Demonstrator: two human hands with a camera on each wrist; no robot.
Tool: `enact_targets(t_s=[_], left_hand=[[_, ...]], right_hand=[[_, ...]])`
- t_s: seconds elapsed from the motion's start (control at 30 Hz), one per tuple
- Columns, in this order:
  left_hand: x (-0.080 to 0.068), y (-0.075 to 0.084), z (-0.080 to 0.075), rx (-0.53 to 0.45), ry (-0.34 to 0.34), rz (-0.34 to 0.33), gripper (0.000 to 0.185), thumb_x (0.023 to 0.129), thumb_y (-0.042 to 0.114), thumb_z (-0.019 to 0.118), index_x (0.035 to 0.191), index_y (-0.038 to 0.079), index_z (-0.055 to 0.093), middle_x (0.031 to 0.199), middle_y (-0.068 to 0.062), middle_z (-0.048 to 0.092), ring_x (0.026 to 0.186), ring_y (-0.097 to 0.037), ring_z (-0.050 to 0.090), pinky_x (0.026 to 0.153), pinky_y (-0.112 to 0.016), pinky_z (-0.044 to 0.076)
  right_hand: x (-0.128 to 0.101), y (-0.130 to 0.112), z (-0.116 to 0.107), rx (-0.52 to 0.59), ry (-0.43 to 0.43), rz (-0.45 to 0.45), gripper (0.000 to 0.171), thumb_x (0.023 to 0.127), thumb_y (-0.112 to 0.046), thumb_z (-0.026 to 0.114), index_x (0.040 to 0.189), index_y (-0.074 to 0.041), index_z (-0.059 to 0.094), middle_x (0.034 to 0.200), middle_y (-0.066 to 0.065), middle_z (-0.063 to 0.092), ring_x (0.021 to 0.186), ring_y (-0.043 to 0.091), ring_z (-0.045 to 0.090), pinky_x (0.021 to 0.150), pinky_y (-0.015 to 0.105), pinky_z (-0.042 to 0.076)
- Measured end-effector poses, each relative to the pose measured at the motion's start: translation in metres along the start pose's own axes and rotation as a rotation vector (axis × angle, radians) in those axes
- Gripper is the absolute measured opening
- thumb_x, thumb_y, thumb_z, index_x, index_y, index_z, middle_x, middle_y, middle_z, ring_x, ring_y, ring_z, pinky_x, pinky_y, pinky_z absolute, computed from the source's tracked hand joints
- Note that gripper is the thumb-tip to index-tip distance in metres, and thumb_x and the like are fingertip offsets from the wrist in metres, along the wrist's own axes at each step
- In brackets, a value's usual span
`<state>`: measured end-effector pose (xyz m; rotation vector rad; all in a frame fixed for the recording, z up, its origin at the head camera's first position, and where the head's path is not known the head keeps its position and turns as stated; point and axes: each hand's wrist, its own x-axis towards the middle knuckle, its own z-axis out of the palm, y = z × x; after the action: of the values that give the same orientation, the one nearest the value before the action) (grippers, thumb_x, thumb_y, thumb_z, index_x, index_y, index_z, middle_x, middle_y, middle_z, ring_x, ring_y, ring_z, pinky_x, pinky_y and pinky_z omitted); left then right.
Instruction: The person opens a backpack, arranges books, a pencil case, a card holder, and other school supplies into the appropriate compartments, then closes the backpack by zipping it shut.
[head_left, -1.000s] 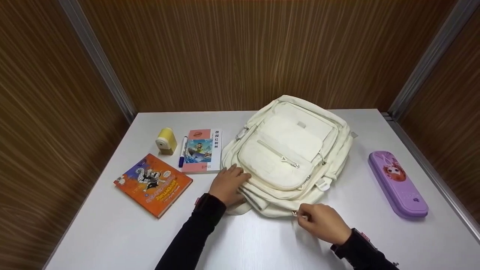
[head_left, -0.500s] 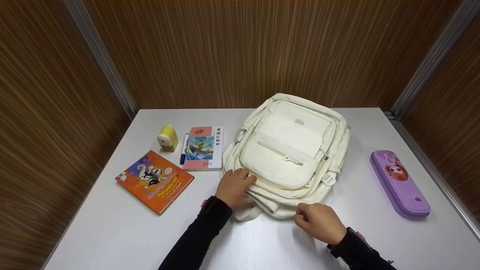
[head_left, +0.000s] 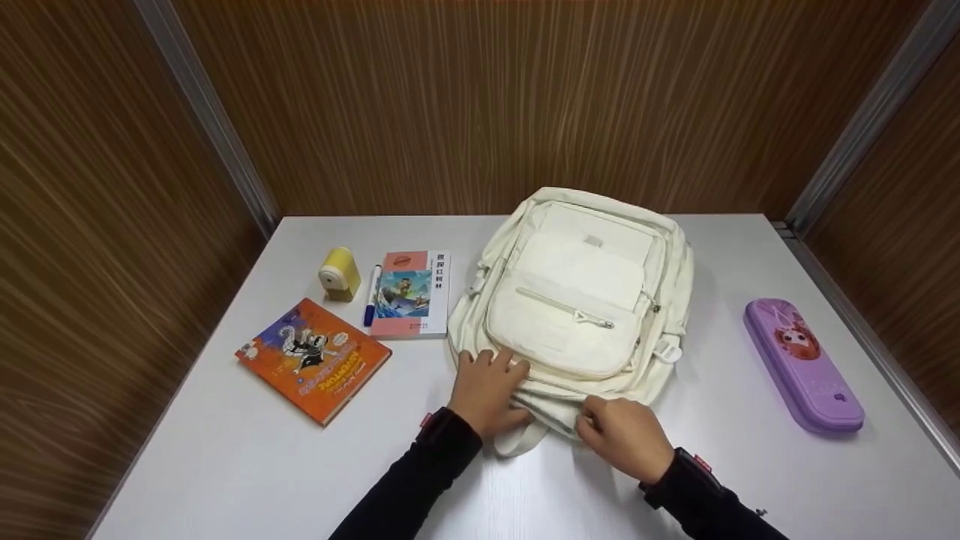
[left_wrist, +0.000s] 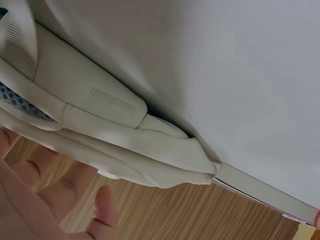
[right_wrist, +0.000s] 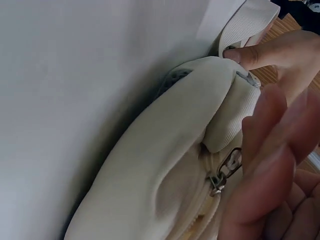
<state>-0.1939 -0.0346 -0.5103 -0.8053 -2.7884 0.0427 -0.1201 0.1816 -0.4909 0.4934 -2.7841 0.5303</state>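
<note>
A cream backpack (head_left: 577, 285) lies front side up on the white table. My left hand (head_left: 487, 390) holds its lower left edge, fingers spread over the front and thumb by a webbing strap (head_left: 520, 440). In the left wrist view, those fingers (left_wrist: 60, 190) lie against the bag's far side. At the bottom edge, my right hand (head_left: 628, 437) is curled and pinches a metal zipper pull (right_wrist: 232, 162). In the right wrist view, the zipper shows a narrow gap with something yellowish inside. The fingertips' contact with the pull is partly hidden.
Left of the bag lie a pink-and-white book (head_left: 411, 296), a blue-capped marker (head_left: 373, 296), a yellow pencil sharpener (head_left: 340, 274) and an orange book (head_left: 313, 361). A purple pencil case (head_left: 804, 366) lies at the right. Wood-grain panels (head_left: 480, 105) enclose the table.
My right hand has drawn the zipper pull leftward along the bottom edge, closer to my left hand. The left hand has shifted slightly right and nearer, and the backpack has turned a little.
</note>
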Motion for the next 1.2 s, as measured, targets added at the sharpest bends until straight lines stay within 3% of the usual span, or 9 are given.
enact_targets(t_s=[0.33, 0.63, 0.87, 1.0, 1.1, 1.2], left_hand=[[-0.003, 0.027, 0.005, 0.055, 0.103, 0.004, 0.061, 0.072, 0.068, 0.065, 0.115, 0.026, 0.054, 0.115, 0.001, 0.056, 0.105, -0.023, 0.056, 0.092, -0.043, 0.047], [0.002, 0.052, 0.002, 0.087, 0.167, -0.023, 0.061, 0.067, 0.068, 0.07, 0.107, 0.024, 0.056, 0.105, 0.002, 0.057, 0.1, -0.02, 0.056, 0.082, -0.037, 0.05], [0.005, 0.069, 0.0, 0.104, 0.18, -0.023, 0.062, 0.064, 0.062, 0.077, 0.106, 0.022, 0.055, 0.101, 0.003, 0.056, 0.092, -0.017, 0.056, 0.071, -0.032, 0.048], [0.003, 0.054, -0.008, 0.049, 0.152, 0.069, 0.07, 0.066, 0.07, 0.073, 0.109, 0.018, 0.056, 0.101, 0.002, 0.057, 0.092, -0.017, 0.056, 0.073, -0.031, 0.048], [0.001, 0.03, -0.014, -0.041, 0.101, 0.184, 0.07, 0.068, 0.069, 0.073, 0.112, 0.016, 0.057, 0.103, 0.0, 0.058, 0.093, -0.018, 0.057, 0.077, -0.031, 0.05], [0.0, 0.003, -0.017, -0.135, 0.02, 0.249, 0.065, 0.07, 0.059, 0.077, 0.115, 0.016, 0.058, 0.107, 0.0, 0.058, 0.097, -0.018, 0.057, 0.084, -0.032, 0.051]], right_hand=[[0.006, 0.002, -0.003, 0.016, 0.033, 0.035, 0.024, 0.081, -0.013, 0.068, 0.064, -0.02, 0.053, 0.05, -0.016, 0.037, 0.048, 0.002, 0.034, 0.046, 0.022, 0.026], [0.007, -0.001, 0.003, -0.011, 0.097, 0.029, 0.027, 0.078, -0.01, 0.069, 0.061, -0.019, 0.05, 0.05, -0.014, 0.04, 0.048, 0.004, 0.036, 0.046, 0.024, 0.029], [0.009, -0.003, 0.005, 0.016, 0.043, -0.008, 0.025, 0.08, -0.013, 0.069, 0.064, -0.02, 0.05, 0.052, -0.014, 0.045, 0.049, 0.002, 0.037, 0.047, 0.021, 0.029], [0.008, 0.005, 0.0, 0.088, 0.0, 0.03, 0.021, 0.081, -0.012, 0.068, 0.067, -0.02, 0.055, 0.053, -0.015, 0.042, 0.048, 0.0, 0.035, 0.047, 0.019, 0.029], [0.005, 0.014, -0.005, 0.127, -0.017, 0.045, 0.018, 0.082, -0.01, 0.067, 0.07, -0.021, 0.059, 0.053, -0.016, 0.041, 0.048, -0.002, 0.034, 0.046, 0.018, 0.029], [0.002, 0.021, -0.009, 0.146, -0.015, 0.058, 0.018, 0.082, -0.009, 0.066, 0.071, -0.022, 0.059, 0.054, -0.017, 0.04, 0.048, -0.003, 0.034, 0.047, 0.017, 0.029]])
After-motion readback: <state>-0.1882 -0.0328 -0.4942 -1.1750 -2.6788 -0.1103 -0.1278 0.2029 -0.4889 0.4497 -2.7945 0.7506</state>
